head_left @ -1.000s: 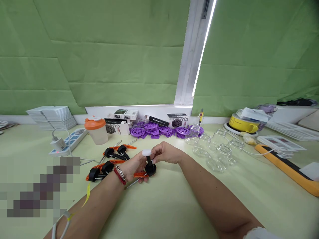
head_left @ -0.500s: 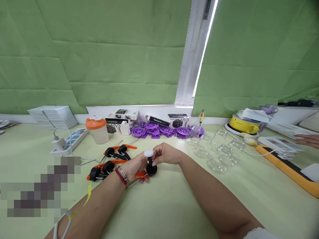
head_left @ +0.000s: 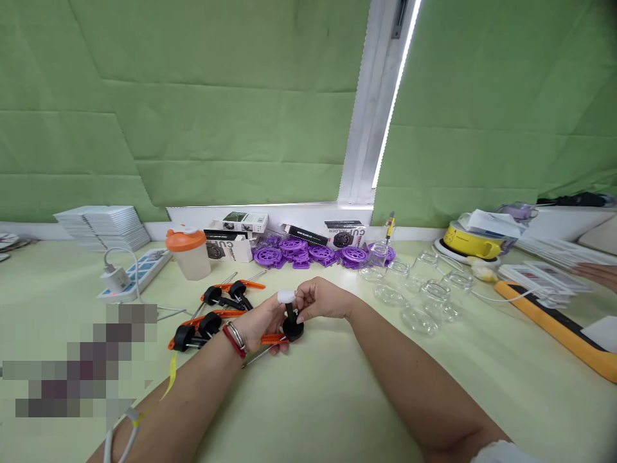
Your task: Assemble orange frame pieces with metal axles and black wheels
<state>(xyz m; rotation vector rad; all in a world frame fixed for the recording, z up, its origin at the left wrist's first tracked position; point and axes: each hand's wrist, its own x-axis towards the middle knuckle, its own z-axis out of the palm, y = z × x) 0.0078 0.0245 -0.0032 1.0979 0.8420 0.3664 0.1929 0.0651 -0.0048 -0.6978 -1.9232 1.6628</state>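
Observation:
My left hand is closed around an orange and black part with a round black end and a thin metal rod that points down to the left. White material covers the left thumb tip. My right hand pinches at the black stem of the same part; whether something small sits between its fingertips is hidden. Left of my hands lie several similar orange and black parts with metal rods.
Behind are purple plastic parts, boxes and an orange-lidded shaker. Clear glass cups stand right, near an orange-edged device. A power strip lies left. Another person's hand shows far right.
My hands hold the same part in nearly the same place, with only slight finger movement. The other person's hand at the far right has shifted a little.

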